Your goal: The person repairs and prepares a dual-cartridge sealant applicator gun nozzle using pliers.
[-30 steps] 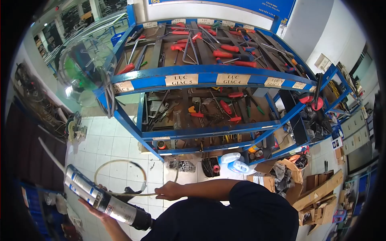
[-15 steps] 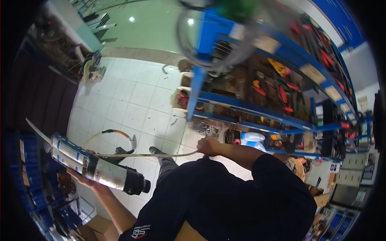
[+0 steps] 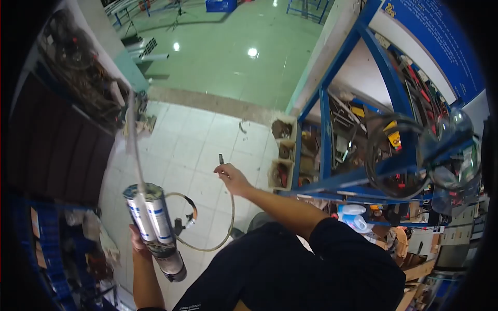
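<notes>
Holding twin-cartridge tool (image 3: pixel 162 223) at lower left of frame, left hand (image 3: pixel 137 239) curved against its left side, apparently to bear weight; fingers closed on it, tips hidden, so exact spread could not be told

White nozzle (image 3: pixel 137 150) pointed toward upper left of frame, away from both hands

Right hand (image 3: pixel 232 179), mid-frame, pinched hose (image 3: pixel 233 215) between thumb and fingers just below metal fitting (image 3: pixel 221 159), leaving tip exposed; probably raised to keep it off tiled floor (image 3: pixel 179 132), slack curving down and back toward tool
</notes>
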Tool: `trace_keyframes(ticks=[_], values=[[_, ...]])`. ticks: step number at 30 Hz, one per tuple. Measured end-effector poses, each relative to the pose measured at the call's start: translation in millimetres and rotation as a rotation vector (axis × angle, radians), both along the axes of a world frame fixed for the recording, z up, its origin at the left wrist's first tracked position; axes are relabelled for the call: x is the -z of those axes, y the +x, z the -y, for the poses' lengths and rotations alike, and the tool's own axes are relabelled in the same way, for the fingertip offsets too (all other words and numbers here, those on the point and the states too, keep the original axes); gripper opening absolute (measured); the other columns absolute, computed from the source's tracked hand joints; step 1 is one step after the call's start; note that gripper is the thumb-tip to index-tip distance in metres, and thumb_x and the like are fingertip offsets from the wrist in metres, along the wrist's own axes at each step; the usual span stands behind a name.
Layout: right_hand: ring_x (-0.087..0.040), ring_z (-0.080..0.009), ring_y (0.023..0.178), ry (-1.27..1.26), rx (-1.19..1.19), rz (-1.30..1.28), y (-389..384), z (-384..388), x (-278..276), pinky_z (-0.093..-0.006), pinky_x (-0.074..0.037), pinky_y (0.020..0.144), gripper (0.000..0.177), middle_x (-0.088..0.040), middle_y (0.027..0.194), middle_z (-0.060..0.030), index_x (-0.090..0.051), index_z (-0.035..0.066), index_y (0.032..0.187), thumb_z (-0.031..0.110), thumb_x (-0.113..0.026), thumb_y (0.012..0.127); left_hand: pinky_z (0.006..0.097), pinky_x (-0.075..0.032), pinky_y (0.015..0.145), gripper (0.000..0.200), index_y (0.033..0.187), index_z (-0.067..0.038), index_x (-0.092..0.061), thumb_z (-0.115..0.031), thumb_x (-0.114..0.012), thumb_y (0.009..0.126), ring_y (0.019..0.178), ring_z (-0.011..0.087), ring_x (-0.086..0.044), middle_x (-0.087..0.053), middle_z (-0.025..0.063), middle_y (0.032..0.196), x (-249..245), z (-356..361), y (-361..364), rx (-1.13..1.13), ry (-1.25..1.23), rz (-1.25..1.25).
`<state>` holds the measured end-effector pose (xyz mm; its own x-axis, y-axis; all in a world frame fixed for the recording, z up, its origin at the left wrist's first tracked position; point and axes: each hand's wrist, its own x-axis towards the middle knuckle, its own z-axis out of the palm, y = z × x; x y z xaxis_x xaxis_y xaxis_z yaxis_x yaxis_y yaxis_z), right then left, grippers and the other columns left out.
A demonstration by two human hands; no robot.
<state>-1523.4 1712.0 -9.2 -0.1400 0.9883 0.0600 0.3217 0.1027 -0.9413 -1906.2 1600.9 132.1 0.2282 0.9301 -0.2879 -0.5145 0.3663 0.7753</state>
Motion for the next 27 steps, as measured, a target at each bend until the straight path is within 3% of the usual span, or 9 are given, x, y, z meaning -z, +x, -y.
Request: trace_keyframes(ticks=[3,7,10,14,15,18,21,25,27], values=[[-0.07,-0.0257,0.092,0.189,-0.023,-0.027,-21.6,-47.1,-92.8,-0.0345,-0.057,0.079,0.027,-0.065,0.109,-0.0132,-0.061,0.004,0.115,-0.009,-0.05,0.095,0.0533,-0.064,0.091,0.12,0.151,0.003,-0.044,-0.091,-0.061,0.079,0.108,0.0381,-0.073,-0.067,0.0268,0.129,-2.3,-79.5,20.7,0.13,-0.013,0.027],[-0.071,-0.0343,0.089,0.564,-0.079,0.128,-14.5,-102.8,-116.9,-0.0426,-0.059,0.079,0.023,-0.07,0.108,-0.0163,-0.057,0.001,0.106,-0.013,-0.052,0.089,0.0526,-0.063,0.09,0.123,0.153,0.003,-0.042,-0.094,-0.055,0.079,0.11,0.037,-0.071,-0.062,0.0299,0.134,-1.9,-177.7,47.3,0.291,-0.001,0.162],[-0.071,-0.0356,0.09,0.535,-0.146,0.093,5.0,-177.2,-107.8,-0.0444,-0.059,0.081,0.017,-0.07,0.111,-0.0174,-0.055,0.0,0.102,-0.01,-0.056,0.089,0.0525,-0.065,0.09,0.12,0.159,0.0,-0.034,-0.09,-0.056,0.083,0.114,0.0383,-0.072,-0.059,0.0321,0.139,-4.8,-265.6,65.4,0.318,-0.043,0.271],[-0.07,-0.0407,0.088,0.022,-0.323,-0.404,18.6,-295.0,-108.5,-0.0462,-0.056,0.075,0.023,-0.07,0.099,-0.0186,-0.047,0.002,0.11,-0.001,-0.061,0.092,0.0506,-0.065,0.089,0.124,0.157,0.0,-0.038,-0.095,-0.053,0.08,0.111,0.0357,-0.073,-0.059,0.0328,0.14,-29.7,-384.4,86.9,0.399,0.01,0.04],[-0.068,-0.0434,0.088,-0.014,-0.429,-0.336,23.5,-324.8,-120.1,-0.0484,-0.055,0.076,0.021,-0.068,0.093,-0.02,-0.046,0.002,0.111,0.005,-0.06,0.096,0.0492,-0.066,0.086,0.123,0.157,0.0,-0.038,-0.095,-0.053,0.08,0.11,0.0354,-0.073,-0.059,0.0326,0.14,-37.9,-409.6,94.3,0.4,-0.002,0.042],[-0.067,-0.0455,0.086,0.086,-0.666,0.211,33.2,-394.7,-161.0,-0.0517,-0.053,0.077,0.019,-0.067,0.091,-0.0191,-0.047,0.002,0.11,0.009,-0.06,0.099,0.0526,-0.065,0.089,0.123,0.157,0.0,-0.04,-0.094,-0.055,0.08,0.111,0.0374,-0.073,-0.061,0.03,0.139,-53.2,-470.6,111.2,0.431,-0.067,0.06],[-0.065,-0.0434,0.1,0.15,-0.837,0.158,24.1,-481.0,-171.3,-0.0519,-0.051,0.085,0.019,-0.065,0.098,-0.0242,-0.051,0.002,0.112,0.016,-0.059,0.101,0.0552,-0.062,0.096,0.123,0.158,0.0,-0.039,-0.094,-0.055,0.08,0.118,0.0398,-0.07,-0.061,0.0274,0.141,-47.5,-542.4,112.2,0.45,-0.056,0.034],[-0.069,-0.0391,0.107,0.029,-1.108,0.119,9.6,-604.2,-162.8,-0.0468,-0.054,0.093,0.029,-0.069,0.11,-0.0234,-0.062,0.0,0.125,0.015,-0.062,0.099,0.0548,-0.044,0.119,0.129,0.163,0.003,-0.03,-0.092,-0.057,0.08,0.142,0.0429,-0.052,-0.047,0.0289,0.157,-1.7,-645.7,94.1,0.532,-0.061,0.047],[-0.067,-0.039,0.112,0.167,-1.223,0.244,-5.9,-671.6,-133.6,-0.0451,-0.052,0.099,0.032,-0.07,0.118,-0.0243,-0.066,0.0,0.127,0.016,-0.062,0.099,0.0545,-0.043,0.12,0.127,0.164,-0.001,-0.03,-0.082,-0.073,0.076,0.142,0.0427,-0.052,-0.047,0.0272,0.158,35.8,-712.3,72.8,0.582,-0.194,0.13]])
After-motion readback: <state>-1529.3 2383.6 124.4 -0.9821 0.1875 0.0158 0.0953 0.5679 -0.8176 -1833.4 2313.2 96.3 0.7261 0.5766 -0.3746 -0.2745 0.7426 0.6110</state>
